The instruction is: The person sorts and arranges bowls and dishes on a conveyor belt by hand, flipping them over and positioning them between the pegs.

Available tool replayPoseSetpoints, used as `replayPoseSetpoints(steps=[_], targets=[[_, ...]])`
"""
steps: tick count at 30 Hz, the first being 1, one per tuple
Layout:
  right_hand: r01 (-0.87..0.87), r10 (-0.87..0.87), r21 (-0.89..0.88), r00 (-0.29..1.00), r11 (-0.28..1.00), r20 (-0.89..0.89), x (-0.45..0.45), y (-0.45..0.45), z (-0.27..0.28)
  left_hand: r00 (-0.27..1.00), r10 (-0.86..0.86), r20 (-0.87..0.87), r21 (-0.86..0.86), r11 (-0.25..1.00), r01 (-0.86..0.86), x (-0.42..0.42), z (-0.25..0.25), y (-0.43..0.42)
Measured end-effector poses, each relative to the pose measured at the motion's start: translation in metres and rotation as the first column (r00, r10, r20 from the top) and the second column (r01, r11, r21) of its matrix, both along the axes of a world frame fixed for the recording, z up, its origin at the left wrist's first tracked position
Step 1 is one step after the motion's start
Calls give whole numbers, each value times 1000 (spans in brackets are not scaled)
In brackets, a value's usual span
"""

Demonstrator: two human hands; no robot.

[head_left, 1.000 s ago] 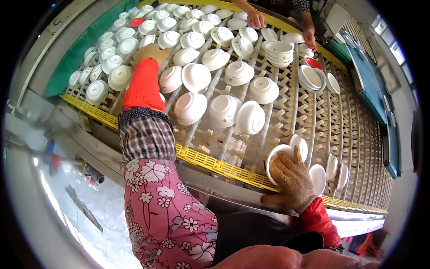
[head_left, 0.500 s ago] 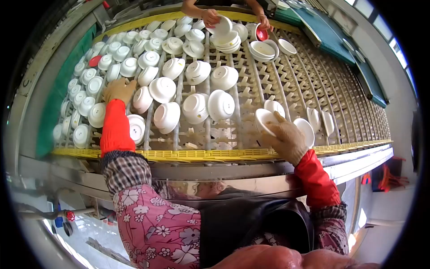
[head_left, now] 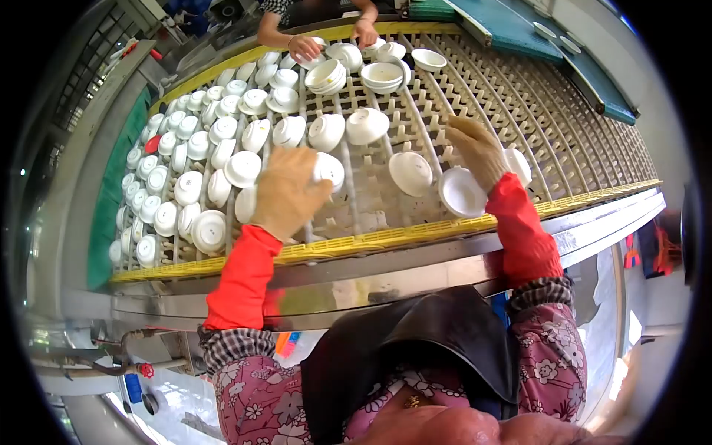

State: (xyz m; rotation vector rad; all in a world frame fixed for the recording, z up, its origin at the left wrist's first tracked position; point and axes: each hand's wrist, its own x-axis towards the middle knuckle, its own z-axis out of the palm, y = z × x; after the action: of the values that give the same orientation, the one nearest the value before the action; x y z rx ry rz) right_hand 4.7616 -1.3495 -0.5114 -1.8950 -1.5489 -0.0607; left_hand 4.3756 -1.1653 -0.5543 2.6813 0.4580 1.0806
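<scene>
Both of my hands wear beige gloves. My left hand point(head_left: 289, 189) reaches over the front part of the rack, thumb and fingers around a white bowl point(head_left: 328, 172) that lies base up; the fingertips are hidden. Further right, my right hand point(head_left: 478, 152) has its fingers stretched out above the pegs, with nothing visible in them. Below its wrist a white bowl point(head_left: 461, 193) leans with its hollow side showing. Another bowl point(head_left: 519, 166) stands partly behind the wrist. Between my hands a tilted bowl point(head_left: 410, 173) rests on the rack.
Many upturned white bowls point(head_left: 225, 130) fill the left of the pegged belt, with one red bowl point(head_left: 152, 144) among them. Across the belt, a co-worker's hands point(head_left: 304, 48) handle bowls near stacked bowls point(head_left: 382, 76). A yellow edge strip point(head_left: 386, 239) runs along the front.
My left hand has moved right, from the far-left bowls to a bowl nearer the middle. My right hand has let go of its bowl and moved up. The co-worker's hands have shifted left.
</scene>
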Motion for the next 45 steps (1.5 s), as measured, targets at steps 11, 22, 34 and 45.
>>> replayPoseSetpoints(steps=[11, 22, 34, 45], targets=[[344, -243, -340, 920, 875, 307, 58, -104, 31, 917, -364, -165, 260, 880, 396, 192, 13, -134], [404, -405, 48, 914, 913, 14, 150, -117, -5, 957, 152, -247, 67, 988, -140, 130, -4, -59], [-145, 292, -259, 619, 955, 729, 30, 35, 83, 919, 382, -101, -216, 893, -395, 165, -36, -51], [-385, 439, -314, 890, 868, 122, 107, 0, -6, 847, 515, -130, 186, 852, -490, 271, 18, 40]])
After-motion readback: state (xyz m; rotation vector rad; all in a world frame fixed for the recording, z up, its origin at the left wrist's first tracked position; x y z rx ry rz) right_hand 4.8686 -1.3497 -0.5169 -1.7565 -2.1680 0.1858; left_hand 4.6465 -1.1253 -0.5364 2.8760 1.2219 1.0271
